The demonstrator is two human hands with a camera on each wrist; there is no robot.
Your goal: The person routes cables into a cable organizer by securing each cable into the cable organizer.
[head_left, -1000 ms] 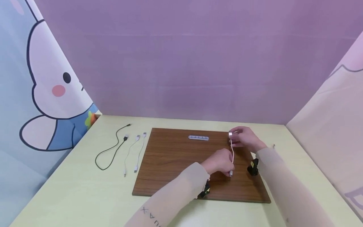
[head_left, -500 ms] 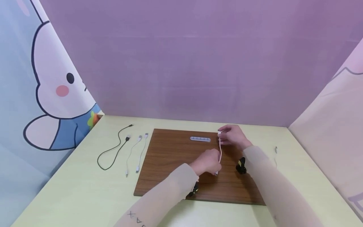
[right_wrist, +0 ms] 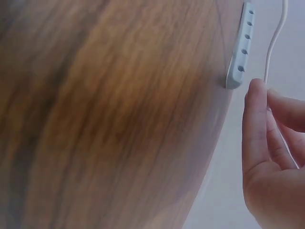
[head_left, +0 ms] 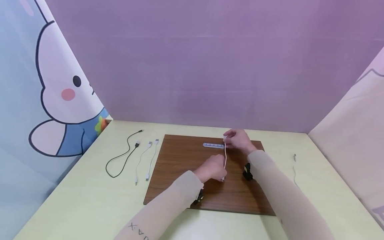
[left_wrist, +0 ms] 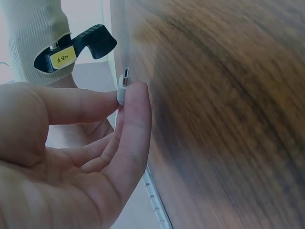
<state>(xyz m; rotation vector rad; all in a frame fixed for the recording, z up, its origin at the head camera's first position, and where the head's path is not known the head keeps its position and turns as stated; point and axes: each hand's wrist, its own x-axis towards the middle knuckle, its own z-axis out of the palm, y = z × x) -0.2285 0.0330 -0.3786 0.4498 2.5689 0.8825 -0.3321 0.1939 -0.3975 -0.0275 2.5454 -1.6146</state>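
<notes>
A short white USB cable (head_left: 225,156) is stretched between my two hands, above the brown wooden board (head_left: 177,166). My left hand (head_left: 212,167) pinches its near end between thumb and finger; in the left wrist view a small metal-tipped plug (left_wrist: 124,86) sticks out past the fingertips. At the far end, my right hand (head_left: 238,140) pinches the cable just by its other plug (head_left: 225,137). In the right wrist view the white cord (right_wrist: 273,45) runs up from those fingers. Close beside them is a pale grey-blue slotted cable holder (right_wrist: 242,45), near the board's back edge.
Left of the board lie a black USB cable (head_left: 115,175) in a loose loop and two short white cables, one (head_left: 140,159) beside the other (head_left: 152,158). Another white cable (head_left: 294,171) lies on the right, partly behind the right sleeve. A purple curtain (head_left: 192,66) hangs behind the table.
Both hands have moved left across the board with the white USB cable, from the right side to the right end of the cable holder. The grips look the same.
</notes>
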